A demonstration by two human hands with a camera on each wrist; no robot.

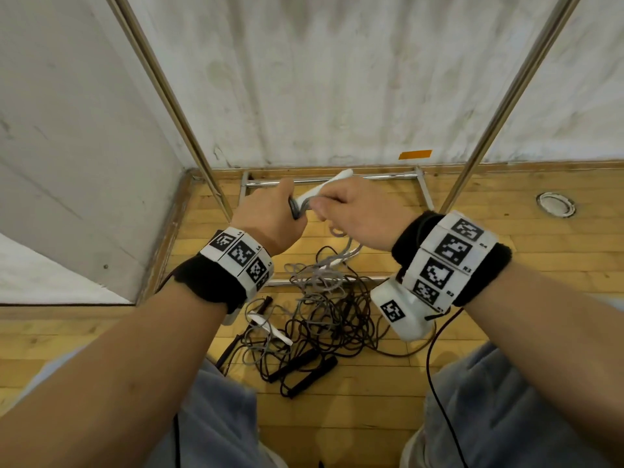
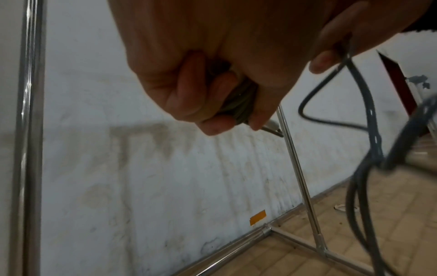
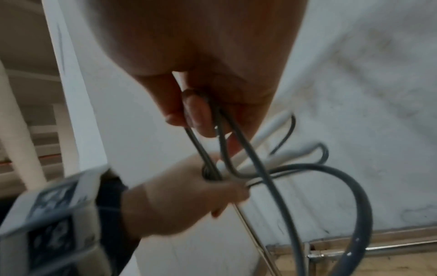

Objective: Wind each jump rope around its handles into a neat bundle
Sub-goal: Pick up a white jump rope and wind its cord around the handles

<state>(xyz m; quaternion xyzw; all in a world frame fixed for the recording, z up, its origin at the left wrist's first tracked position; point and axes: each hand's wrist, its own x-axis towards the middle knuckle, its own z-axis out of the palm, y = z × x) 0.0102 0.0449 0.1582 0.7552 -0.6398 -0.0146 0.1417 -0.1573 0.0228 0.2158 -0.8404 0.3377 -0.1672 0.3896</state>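
My left hand grips a pair of white handles held together, with grey rope wound round their near end. In the left wrist view its fingers curl round the wound coils. My right hand, close beside it, pinches a loop of the same grey rope between thumb and fingers. The slack hangs down into a tangled pile on the floor. The pile also holds black ropes with black handles and another white handle.
A metal rack frame surrounds the spot: slanted poles left and right, base bars on the wooden floor. A white wall stands behind, with orange tape. A round floor fitting lies right. My knees are below.
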